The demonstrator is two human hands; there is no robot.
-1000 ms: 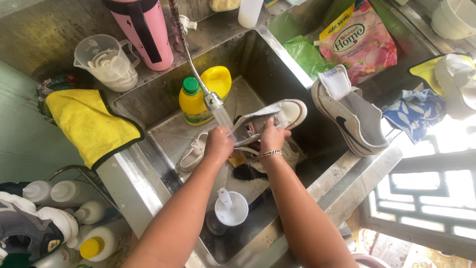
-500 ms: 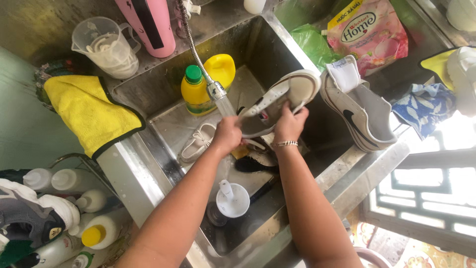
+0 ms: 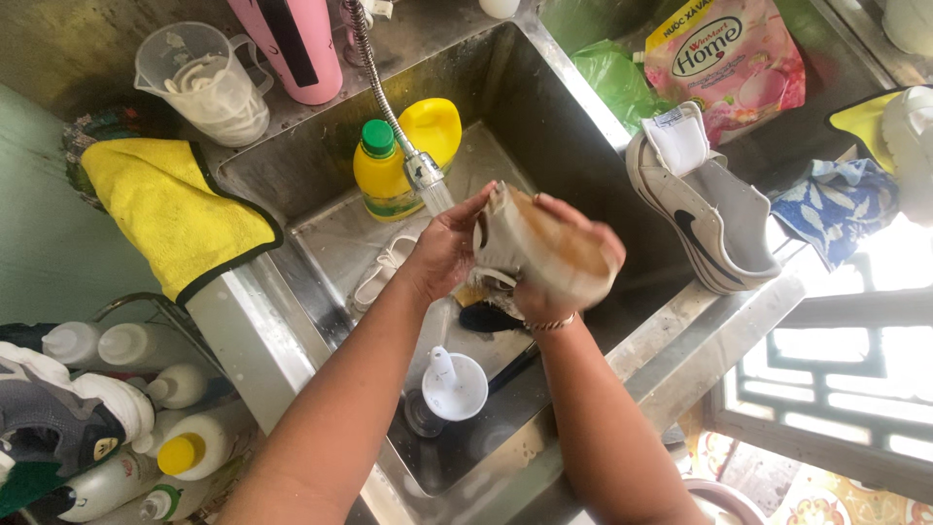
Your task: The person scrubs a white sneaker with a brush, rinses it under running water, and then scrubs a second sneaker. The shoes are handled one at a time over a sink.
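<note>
Over a steel sink [image 3: 544, 107] I hold a white shoe [image 3: 544, 248] turned sole-up, its brown sole facing me. My left hand [image 3: 442, 248] grips its heel end right below the flexible tap [image 3: 420, 170], from which water runs. My right hand [image 3: 573, 267] wraps around the shoe's other side, a bracelet on the wrist. A white shoelace [image 3: 384, 267] lies on the sink floor to the left. A dark brush [image 3: 491, 316] rests under my hands.
A yellow bottle with a green cap [image 3: 384, 175] stands in the sink. A second white shoe [image 3: 705, 209] sits on the right rim beside a pink pouch [image 3: 729, 63]. A yellow cloth [image 3: 170, 209] drapes the left rim; a white funnel-like plunger [image 3: 452, 384] stands below.
I have lifted the shoe and rolled it over, so its sole now faces up. Both hands came up and nearer the tap with it.
</note>
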